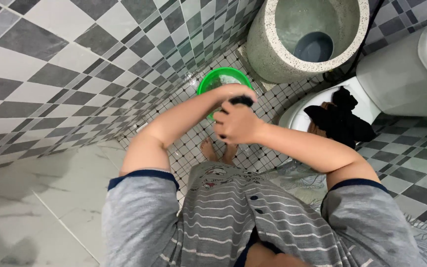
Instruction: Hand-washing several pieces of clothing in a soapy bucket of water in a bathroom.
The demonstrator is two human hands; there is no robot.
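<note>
Both hands are gripping one small black cloth (241, 101); my right hand (237, 123) is clamping below, my left hand (233, 93) above, over the green basin (208, 81).

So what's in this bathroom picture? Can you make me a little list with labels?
Place: tiled bathroom floor
Left hand: on a small dark cloth
Right hand: gripping the same cloth
Below the hands: green basin
Behind: speckled stone tub holding water
Right side: white toilet with black clothes on it
Feet: bare
</note>
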